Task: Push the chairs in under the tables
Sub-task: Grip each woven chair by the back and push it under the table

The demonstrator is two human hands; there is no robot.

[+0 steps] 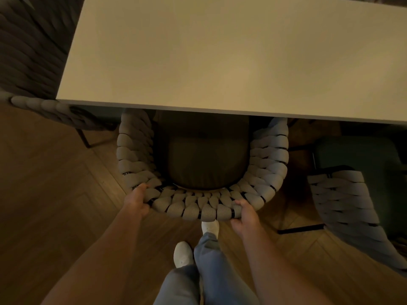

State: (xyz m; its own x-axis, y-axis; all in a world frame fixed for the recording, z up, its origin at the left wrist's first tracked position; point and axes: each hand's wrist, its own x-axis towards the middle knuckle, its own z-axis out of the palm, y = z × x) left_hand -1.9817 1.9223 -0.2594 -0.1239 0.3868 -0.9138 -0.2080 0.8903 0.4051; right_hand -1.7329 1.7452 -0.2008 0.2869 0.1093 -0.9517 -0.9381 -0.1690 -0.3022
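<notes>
Two hands, left and right, each grip curled round one woven chair under one table.

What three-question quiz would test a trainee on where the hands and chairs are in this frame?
1. True or false: both hands hold the woven back of the middle chair.
2. Which chair sits farther out from the table: the middle chair or the chair on the right?
3. Fill in: the front of the middle chair's seat cushion lies under the table ____.

Key
1. True: the left hand and right hand each have a grip on the back's rim.
2. The chair on the right.
3. Edge.
</notes>
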